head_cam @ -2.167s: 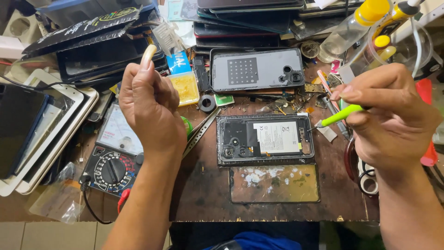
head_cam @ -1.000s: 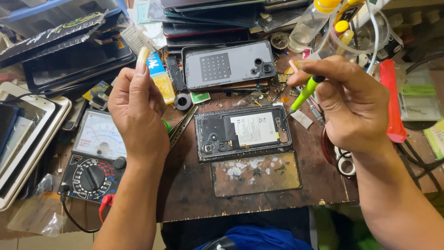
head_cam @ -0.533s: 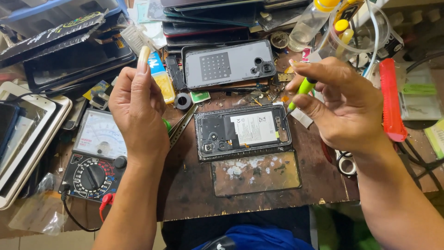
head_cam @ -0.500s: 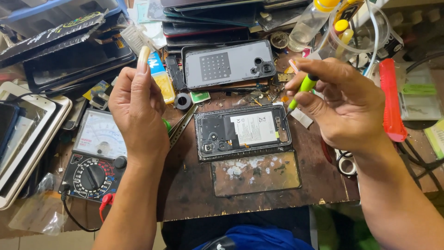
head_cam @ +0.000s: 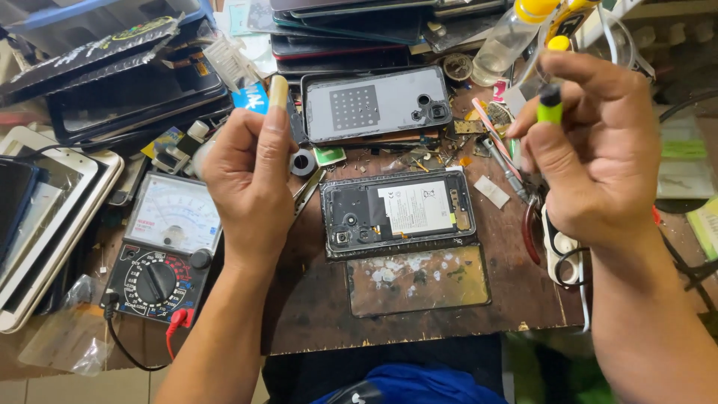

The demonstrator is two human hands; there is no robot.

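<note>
Cluttered bench (head_cam: pixel 314 329) carried an opened phone (head_cam: pixel 399 212) (back cover removed) between both hands. Right hand (head_cam: pixel 591 150) pinched a green screwdriver (head_cam: pixel 550 105); left hand (head_cam: pixel 250 179) curled closed around a pale tool (head_cam: pixel 277 91).

Tool (head_cam: pixel 550 111) in the right hand (head_cam: pixel 591 150): lime-green body, black cap. Opened phone (head_cam: pixel 399 212): black interior, white battery label, small orange-brown strip at the right edge. Back cover (head_cam: pixel 376 103): grey, with a square grid of pale dots. Glass plate (head_cam: pixel 417 279): brownish, blotched with white residue. Tabletop (head_cam: pixel 314 314): dark brown, worn and scratched. Multimeter (head_cam: pixel 161 251): black case, white dial face, black knob ringed by white markings, red plug at its lower edge. Bottle (head_cam: pixel 516 30): clear with yellow cap. Pliers (head_cam: pixel 532 224): red handles. Left-side tablets (head_cam: pixel 45 224): white frames, dark screens. Item (head_cam: pixel 278 93) in the left hand (head_cam: pixel 250 179): tan.
</note>
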